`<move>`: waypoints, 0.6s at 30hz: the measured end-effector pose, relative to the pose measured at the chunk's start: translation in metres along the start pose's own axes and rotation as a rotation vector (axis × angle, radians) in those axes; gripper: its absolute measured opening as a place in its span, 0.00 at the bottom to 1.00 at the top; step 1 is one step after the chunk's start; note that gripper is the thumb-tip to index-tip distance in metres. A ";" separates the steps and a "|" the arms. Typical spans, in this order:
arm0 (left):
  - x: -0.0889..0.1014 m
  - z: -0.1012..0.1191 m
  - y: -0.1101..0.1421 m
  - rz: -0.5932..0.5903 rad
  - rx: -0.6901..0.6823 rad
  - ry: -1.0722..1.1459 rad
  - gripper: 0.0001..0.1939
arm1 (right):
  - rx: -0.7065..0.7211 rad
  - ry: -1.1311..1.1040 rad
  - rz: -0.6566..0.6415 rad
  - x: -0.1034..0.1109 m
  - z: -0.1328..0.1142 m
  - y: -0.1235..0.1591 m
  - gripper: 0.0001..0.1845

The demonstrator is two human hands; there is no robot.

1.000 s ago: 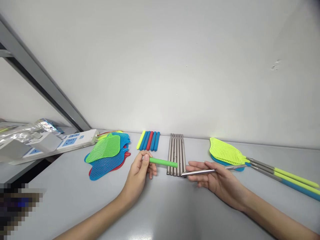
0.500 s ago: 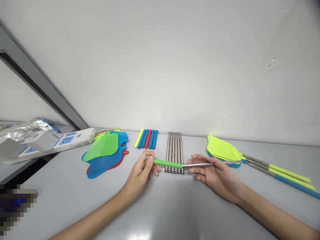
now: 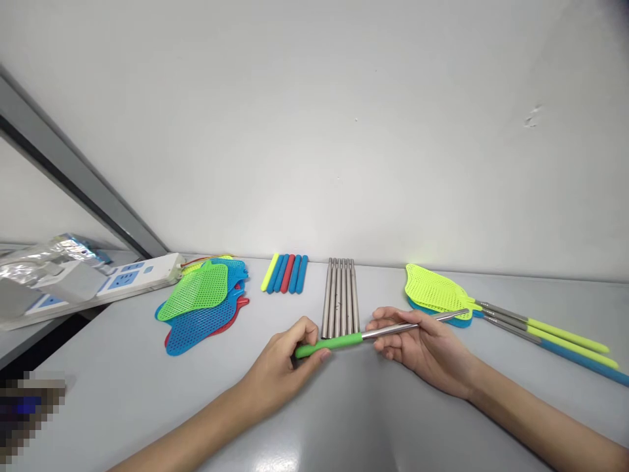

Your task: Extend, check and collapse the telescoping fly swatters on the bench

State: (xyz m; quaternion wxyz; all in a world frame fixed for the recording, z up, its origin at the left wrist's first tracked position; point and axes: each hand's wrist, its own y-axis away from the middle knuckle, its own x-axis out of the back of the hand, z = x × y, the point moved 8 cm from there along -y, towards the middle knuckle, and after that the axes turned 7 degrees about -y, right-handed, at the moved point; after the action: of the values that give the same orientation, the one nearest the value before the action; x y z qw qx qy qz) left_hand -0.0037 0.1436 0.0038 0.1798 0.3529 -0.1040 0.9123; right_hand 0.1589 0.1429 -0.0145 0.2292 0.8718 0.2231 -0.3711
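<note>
My left hand point(image 3: 282, 360) grips the left end of a green handle sleeve point(image 3: 341, 342) between thumb and fingers. That sleeve sits on one end of a steel rod point(image 3: 393, 330), which tilts up to the right. Around the rod my right hand point(image 3: 430, 351) is closed, thumb on top and fingers curled beneath. Just behind the sleeve lies a row of several steel rods point(image 3: 340, 298). Left of them are several short handle sleeves point(image 3: 289, 272) in yellow, blue and red.
Loose fly swatter heads point(image 3: 199, 288), green, blue and red, are piled at the left. Whole fly swatters point(image 3: 437, 288) with yellow and blue handles lie at the right. A white power strip point(image 3: 142, 272) and clear plastic packaging point(image 3: 44, 255) occupy the far left; a wall point(image 3: 344, 164) rises behind.
The green sleeve's left end has dropped toward me, so the rod now tilts up to the right. My left hand has shifted its hold, with the thumb now below the sleeve.
</note>
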 end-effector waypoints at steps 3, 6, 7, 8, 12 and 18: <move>-0.009 0.011 0.004 -0.133 -0.087 -0.133 0.06 | -0.047 0.063 -0.055 -0.006 0.004 0.001 0.15; -0.019 0.024 0.012 -0.241 -0.223 -0.318 0.11 | -0.063 0.149 -0.103 -0.010 0.007 0.001 0.15; -0.022 0.027 0.015 -0.258 -0.242 -0.350 0.11 | -0.053 0.183 -0.117 -0.012 0.008 0.002 0.15; -0.025 0.029 0.017 -0.273 -0.237 -0.355 0.11 | -0.032 0.229 -0.130 -0.013 0.009 0.003 0.16; -0.035 0.040 0.024 -0.290 -0.184 -0.242 0.09 | 0.047 0.529 -0.160 -0.025 0.014 0.014 0.15; -0.046 0.055 0.030 -0.293 -0.352 -0.161 0.08 | 0.055 0.644 -0.141 -0.034 0.024 0.020 0.17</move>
State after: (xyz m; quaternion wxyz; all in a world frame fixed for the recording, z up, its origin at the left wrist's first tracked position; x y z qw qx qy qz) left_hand 0.0489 0.0870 0.0109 0.3603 0.3988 -0.2231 0.8132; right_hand 0.1362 0.1059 0.0008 0.0970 0.9326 0.3338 -0.0972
